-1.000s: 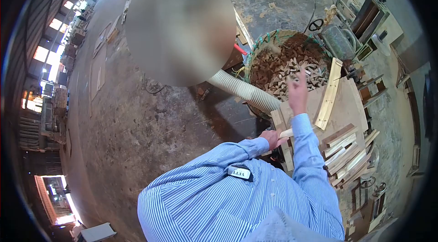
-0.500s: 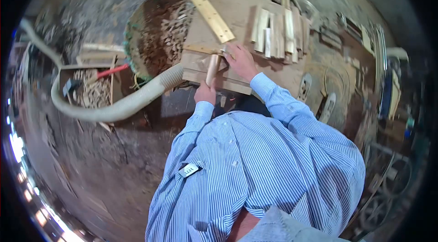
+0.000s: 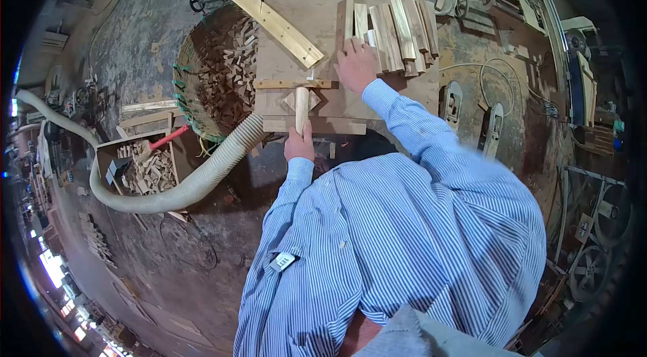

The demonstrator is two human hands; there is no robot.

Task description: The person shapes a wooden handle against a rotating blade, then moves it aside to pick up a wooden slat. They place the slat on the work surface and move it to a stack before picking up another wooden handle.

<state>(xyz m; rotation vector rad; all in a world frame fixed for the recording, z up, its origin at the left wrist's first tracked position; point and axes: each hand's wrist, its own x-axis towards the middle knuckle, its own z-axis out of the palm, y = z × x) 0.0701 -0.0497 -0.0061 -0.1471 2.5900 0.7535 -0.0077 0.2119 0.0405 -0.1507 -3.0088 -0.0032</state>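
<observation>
My left hand (image 3: 299, 144) grips the near end of a short wooden strip (image 3: 301, 108), which points away from me across the near edge of a wooden worktop (image 3: 290, 0). Its far end lies over a small diamond-shaped block (image 3: 291, 100), close to a wooden crossbar (image 3: 276, 84). My right hand (image 3: 357, 66) is palm down with fingers apart, at the near left end of a group of wooden strips (image 3: 387, 37). Its fingertips are right by the leftmost strips. A longer pale board with holes (image 3: 280, 27) lies slanted beyond the crossbar.
A basket of wood offcuts (image 3: 180, 84) stands left of the worktop. A ribbed hose (image 3: 232, 148) curves past its near left corner to a wooden box (image 3: 176, 161) of offcuts with a red handle (image 3: 170, 137). Hand planes (image 3: 451, 104) lie at the right.
My right hand has moved from the far end of the held strip rightward to the group of strips. My left hand keeps its hold. The view has shifted slightly.
</observation>
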